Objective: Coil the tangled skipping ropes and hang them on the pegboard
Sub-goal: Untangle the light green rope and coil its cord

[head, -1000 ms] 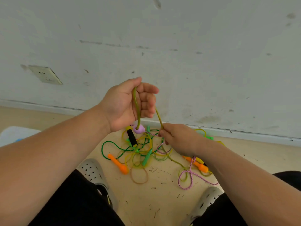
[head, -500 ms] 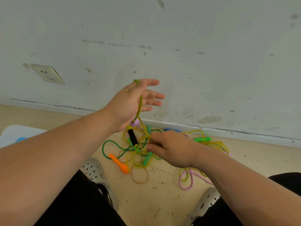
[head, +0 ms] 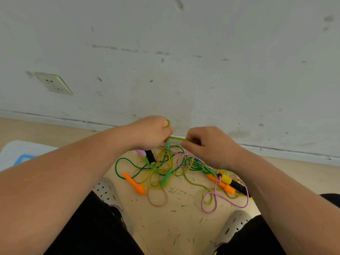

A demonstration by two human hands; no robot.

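A tangle of skipping ropes (head: pixel 165 168) lies on the floor between my feet: green, yellow, olive and pink cords with orange, green, black and purple handles. My left hand (head: pixel 149 132) grips a loop of the olive-green rope (head: pixel 177 138) above the pile. My right hand (head: pixel 207 144) pinches the same rope a short way to the right, so a short stretch runs between the two hands. A pink braided rope (head: pixel 217 197) trails toward my right foot. No pegboard is in view.
A white wall (head: pixel 184 61) with a socket (head: pixel 53 82) rises just behind the pile. My grey perforated shoes (head: pixel 107 190) flank the ropes. A white and blue mat (head: pixel 20 153) lies at the left. An orange handle (head: pixel 134 184) sits near the left shoe.
My left hand has come down from above the pile and closed on the olive rope. My right hand has risen from the tangle and now pinches the rope beside the left hand.
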